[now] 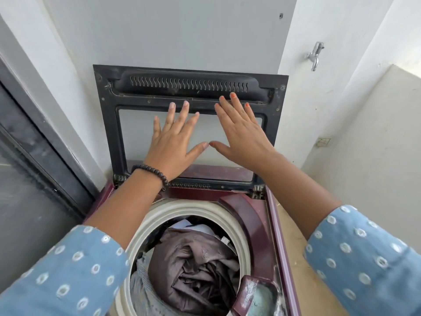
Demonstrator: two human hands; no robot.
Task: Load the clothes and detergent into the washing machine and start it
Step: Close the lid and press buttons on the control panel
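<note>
Reaching both flat grips, left hand [174, 142] and right hand [239, 133], fingers spread, holding nothing | lid [109, 124] upright at 12 o'clock, long axis 9-to-3 | clothes [193, 265] in drum [145, 226] at 6 | hands equally near.

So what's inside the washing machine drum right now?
The drum holds crumpled clothes: a brownish-grey garment on top, pale blue fabric at its left. Whatever lies beneath them is hidden.
</note>
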